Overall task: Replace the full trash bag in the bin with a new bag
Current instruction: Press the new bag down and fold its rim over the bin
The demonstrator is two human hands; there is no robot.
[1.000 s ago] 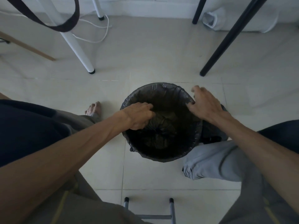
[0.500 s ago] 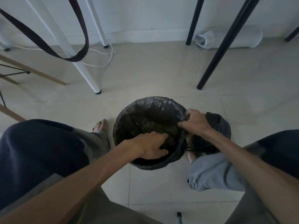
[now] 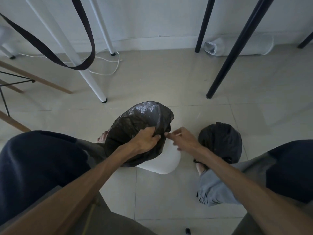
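Observation:
The white bin [image 3: 162, 161] is tilted, its mouth turned up and to the left, with a new black trash bag [image 3: 135, 122] stretched over the rim and lining the inside. My left hand [image 3: 146, 140] clutches a bunched fold of that bag at the rim's near right side. Right beside it, my right hand [image 3: 183, 140] pinches the bag's edge with thumb and forefinger; it is slightly blurred. The full black trash bag [image 3: 220, 141], tied shut, sits on the floor to the right of the bin, behind my right forearm.
A white table leg [image 3: 91, 82] and a black leg [image 3: 225, 72] stand on the tiled floor behind the bin. A dark strap [image 3: 50, 53] hangs at upper left above a white cable [image 3: 108, 72]. My knees flank the bin, with a bare foot [image 3: 101, 138] at its left.
The bin has tipped so its white side now shows. My left hand came out of the bin and took hold of the bag's rim. My right hand shifted next to it.

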